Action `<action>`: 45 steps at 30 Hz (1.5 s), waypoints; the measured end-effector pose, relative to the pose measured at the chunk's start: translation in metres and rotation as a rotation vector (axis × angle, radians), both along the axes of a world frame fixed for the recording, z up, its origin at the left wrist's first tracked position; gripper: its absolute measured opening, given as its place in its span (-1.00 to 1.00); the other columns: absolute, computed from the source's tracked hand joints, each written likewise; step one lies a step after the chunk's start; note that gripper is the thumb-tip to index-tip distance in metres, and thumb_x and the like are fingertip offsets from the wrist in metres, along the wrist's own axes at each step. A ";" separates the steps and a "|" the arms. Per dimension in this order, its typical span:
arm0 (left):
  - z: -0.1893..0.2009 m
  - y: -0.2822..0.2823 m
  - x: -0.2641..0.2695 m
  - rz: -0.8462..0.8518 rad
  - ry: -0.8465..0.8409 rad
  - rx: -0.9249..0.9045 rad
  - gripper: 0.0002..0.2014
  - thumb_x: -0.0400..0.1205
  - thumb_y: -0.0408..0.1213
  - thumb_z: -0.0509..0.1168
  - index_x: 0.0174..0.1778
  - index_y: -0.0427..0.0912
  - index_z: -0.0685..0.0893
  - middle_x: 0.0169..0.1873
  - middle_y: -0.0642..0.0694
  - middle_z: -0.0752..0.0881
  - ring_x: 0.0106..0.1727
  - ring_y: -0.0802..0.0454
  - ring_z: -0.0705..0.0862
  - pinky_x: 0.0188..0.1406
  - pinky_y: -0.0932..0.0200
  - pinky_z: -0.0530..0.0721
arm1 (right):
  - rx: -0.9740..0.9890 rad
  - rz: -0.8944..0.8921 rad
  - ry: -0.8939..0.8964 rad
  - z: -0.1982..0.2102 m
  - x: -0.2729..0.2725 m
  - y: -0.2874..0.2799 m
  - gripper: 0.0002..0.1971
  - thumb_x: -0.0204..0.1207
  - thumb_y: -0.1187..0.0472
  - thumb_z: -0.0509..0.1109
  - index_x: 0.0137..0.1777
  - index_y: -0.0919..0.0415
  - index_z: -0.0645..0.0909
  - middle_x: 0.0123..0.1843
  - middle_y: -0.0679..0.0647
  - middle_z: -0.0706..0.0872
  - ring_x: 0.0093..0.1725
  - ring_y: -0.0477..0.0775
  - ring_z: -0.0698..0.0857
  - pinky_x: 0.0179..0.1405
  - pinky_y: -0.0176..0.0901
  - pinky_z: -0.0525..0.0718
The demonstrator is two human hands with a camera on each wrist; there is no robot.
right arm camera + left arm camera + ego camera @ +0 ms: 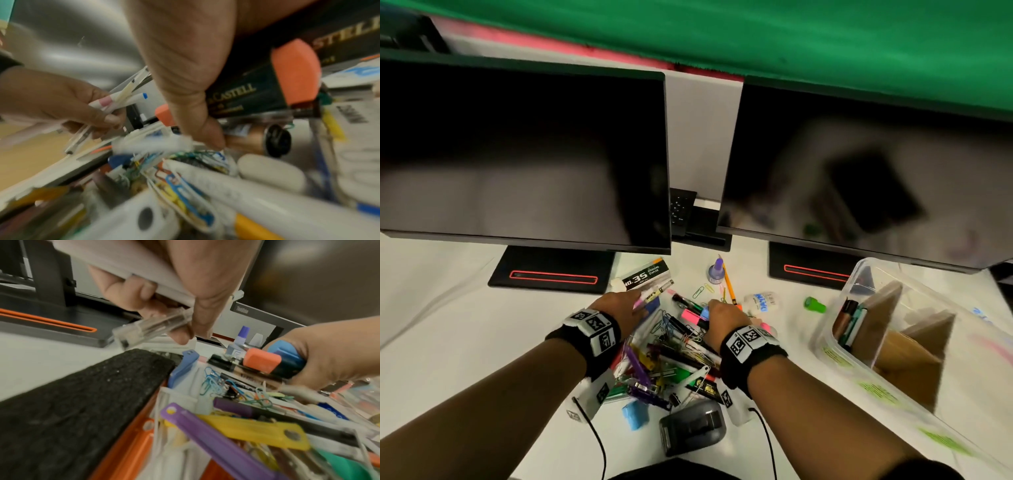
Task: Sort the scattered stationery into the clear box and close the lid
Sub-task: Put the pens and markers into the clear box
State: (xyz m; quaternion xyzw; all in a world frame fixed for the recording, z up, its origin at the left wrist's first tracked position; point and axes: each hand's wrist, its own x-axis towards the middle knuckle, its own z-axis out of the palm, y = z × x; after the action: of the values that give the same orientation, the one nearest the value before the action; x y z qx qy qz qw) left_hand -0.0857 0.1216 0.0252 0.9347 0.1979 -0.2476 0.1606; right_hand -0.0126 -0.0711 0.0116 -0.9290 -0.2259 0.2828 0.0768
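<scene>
Left hand (625,303) clutches pens (654,291); right hand (724,317) grips highlighters (267,363). Both overfull. Bundle could slip, scatter paper clips (700,291), miss clear box (835,329) during carry.

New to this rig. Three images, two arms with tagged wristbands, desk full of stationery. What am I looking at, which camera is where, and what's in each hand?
No robot here: a person works bare-handed, with a camera on the head and one on each wrist. The wide picture is the head view, looking down at a white desk below two dark monitors. The close, blurry pictures look along each hand.

A pile of stationery lies between the hands: pens, paper clips, markers. The clear box, lid off, stands to the right with cardboard dividers and a few markers inside.

The left hand grips a bundle of pens. The right hand grips highlighters, orange and blue caps showing.
</scene>
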 end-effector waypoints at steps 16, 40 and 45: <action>0.049 -0.081 0.035 -0.022 -0.039 -0.090 -0.42 0.71 0.07 0.03 0.57 -0.20 0.24 0.56 -0.18 0.37 0.55 -0.12 0.39 0.49 0.11 0.35 | 0.904 -0.969 0.149 0.097 0.007 -0.134 -0.88 0.29 0.38 0.43 -0.34 0.21 0.56 -0.46 0.15 0.65 -0.40 0.15 0.68 -0.22 0.12 0.77; 0.078 -0.295 0.113 -0.033 -0.185 -0.594 -0.70 0.62 -0.33 0.24 0.28 -0.23 0.50 -0.33 -0.11 0.63 -0.39 0.06 0.60 -0.44 0.33 0.58 | 0.445 -0.367 -0.097 0.086 -0.008 -0.267 -0.79 0.49 0.15 0.40 0.07 0.16 0.73 0.04 -0.07 0.76 -0.03 -0.07 0.69 -0.19 -0.65 0.43; 0.064 -0.308 0.130 -0.202 -0.139 -0.426 -0.38 0.59 -0.20 0.30 0.56 -0.04 0.24 0.34 -0.19 0.60 0.26 -0.18 0.64 0.27 0.01 0.63 | 0.180 -0.053 -0.150 0.062 -0.025 -0.282 -0.40 0.41 -0.25 0.02 0.21 0.12 0.63 0.18 0.04 0.70 0.19 0.08 0.60 0.19 -0.23 0.48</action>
State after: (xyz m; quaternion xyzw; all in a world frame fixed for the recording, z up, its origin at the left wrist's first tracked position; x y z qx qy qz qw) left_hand 0.0440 -0.1867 0.0887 0.9095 0.0352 -0.2336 0.3420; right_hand -0.0378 -0.3535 0.0734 -0.9425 -0.2310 0.1889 0.1502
